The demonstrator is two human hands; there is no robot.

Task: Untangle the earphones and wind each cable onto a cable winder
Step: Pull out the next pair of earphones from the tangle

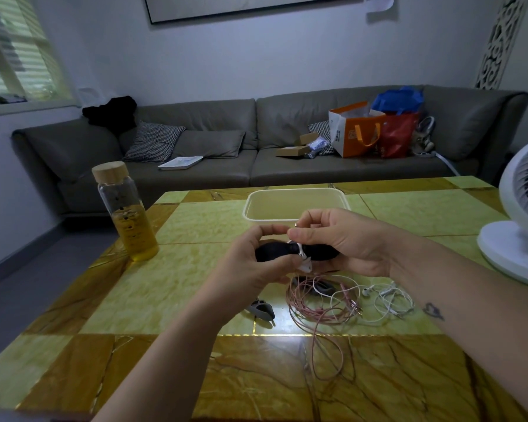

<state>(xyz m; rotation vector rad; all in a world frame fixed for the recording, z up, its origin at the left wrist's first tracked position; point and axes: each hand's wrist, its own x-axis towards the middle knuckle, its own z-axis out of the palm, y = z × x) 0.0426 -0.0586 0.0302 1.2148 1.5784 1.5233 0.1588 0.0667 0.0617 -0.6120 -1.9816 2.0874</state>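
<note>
1. The left hand (253, 263) curls round the left end of a black cable winder (272, 251) and grips it above the table (171, 287).
2. The right hand (345, 242) pinches a thin white cable (301, 251) between thumb and forefinger, just above the winder's narrow middle, where the cable is wrapped. The winder's right end lies against this palm.
3. On the table below the hands lies a loose tangle. Pink earphones (305, 312) sprawl in coils, with white earphones (390, 300) just to their right, and the two overlap.
4. A grey cable winder (264, 310) lies left of the tangle, and a second grey winder (322, 288) sits among the pink loops.
5. Just beyond the hands stands an open plastic container (287, 205).
6. A glass bottle (125, 214) holding yellow liquid stands at the table's far left corner. A white fan (518, 214) stands at its right edge.
7. A grey sofa (214, 141) runs along the wall behind.
</note>
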